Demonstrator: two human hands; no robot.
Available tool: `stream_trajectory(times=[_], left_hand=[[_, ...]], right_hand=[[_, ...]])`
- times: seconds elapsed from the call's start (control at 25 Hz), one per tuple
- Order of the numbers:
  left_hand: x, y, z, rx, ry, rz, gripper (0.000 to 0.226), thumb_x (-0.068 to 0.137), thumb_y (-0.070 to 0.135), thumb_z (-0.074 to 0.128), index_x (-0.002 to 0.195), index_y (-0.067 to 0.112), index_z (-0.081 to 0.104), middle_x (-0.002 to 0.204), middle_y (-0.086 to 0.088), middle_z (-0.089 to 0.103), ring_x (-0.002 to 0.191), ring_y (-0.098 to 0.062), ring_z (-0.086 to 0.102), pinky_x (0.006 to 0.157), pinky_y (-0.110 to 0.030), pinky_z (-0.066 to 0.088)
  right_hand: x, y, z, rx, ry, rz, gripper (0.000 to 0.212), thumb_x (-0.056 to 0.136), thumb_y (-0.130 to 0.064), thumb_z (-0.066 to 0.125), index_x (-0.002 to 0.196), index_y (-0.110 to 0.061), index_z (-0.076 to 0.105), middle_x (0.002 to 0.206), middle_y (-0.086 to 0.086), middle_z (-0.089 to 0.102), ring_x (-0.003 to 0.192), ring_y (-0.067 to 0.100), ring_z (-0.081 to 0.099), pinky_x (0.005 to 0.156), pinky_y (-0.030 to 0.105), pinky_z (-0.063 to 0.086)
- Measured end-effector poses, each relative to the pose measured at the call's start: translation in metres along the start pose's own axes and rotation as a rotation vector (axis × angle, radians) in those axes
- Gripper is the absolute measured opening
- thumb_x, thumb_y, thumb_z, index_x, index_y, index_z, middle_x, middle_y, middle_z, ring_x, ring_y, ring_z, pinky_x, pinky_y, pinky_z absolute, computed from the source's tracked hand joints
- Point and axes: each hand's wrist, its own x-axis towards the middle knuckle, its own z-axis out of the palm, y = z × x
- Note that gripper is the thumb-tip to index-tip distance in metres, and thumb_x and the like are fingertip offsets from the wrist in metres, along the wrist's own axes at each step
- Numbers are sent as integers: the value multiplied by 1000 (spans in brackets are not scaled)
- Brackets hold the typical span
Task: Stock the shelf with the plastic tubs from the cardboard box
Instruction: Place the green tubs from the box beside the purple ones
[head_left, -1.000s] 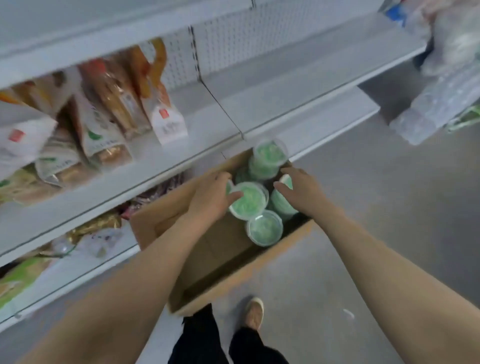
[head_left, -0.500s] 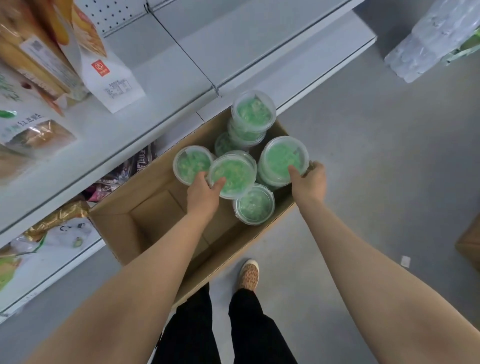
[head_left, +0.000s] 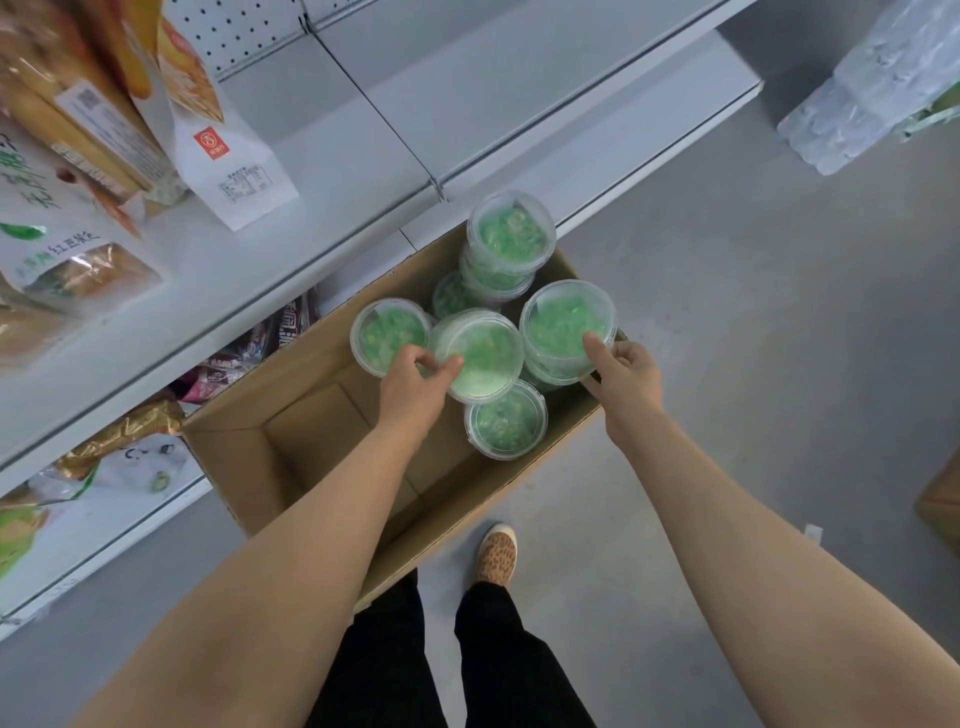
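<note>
The tubs (head_left: 498, 415) sit stacked in the box (head_left: 311, 441) below the shelf (head_left: 519, 104). The left hand (head_left: 410, 387) pinches the middle tub's (head_left: 480, 353) rim; the right hand (head_left: 626, 376) holds the right stack (head_left: 566, 322). Lift both straight up, level, so neighbouring stacks don't topple.

Bagged bread (head_left: 78, 270) and white carton (head_left: 228, 156) left; wrapped bottle pack (head_left: 872, 93) on floor; leopard-print shoe (head_left: 497, 553).
</note>
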Motion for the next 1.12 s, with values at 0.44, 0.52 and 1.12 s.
stream_trajectory(times=[0.44,0.52,1.12], left_hand=[[-49,16,-34,-601,63,-106,54,74,39,81,119,25,54,116,-6,62,96,-20,69,83,-39,60],[-64,24,-46,-650,90,-59,50,76,37,81,120,29,57,117,-6,63,96,-21,70,81,-40,60],[-199,101,-269,-1092,532,312,42,85,29,74,122,17,58,121,-6,61,92,-13,66,74,-34,60]], right_hand=[[-40,-25,-6,62,-139,-82,32,79,-33,80,79,-17,53,75,3,55,78,22,59,90,45,56],[-53,-38,-3,99,-162,-112,32,81,-32,79,79,-16,52,72,2,53,78,20,60,87,39,58],[-248,-196,121,355,-776,-485,26,87,-14,74,80,-12,49,86,12,65,90,22,68,82,32,60]])
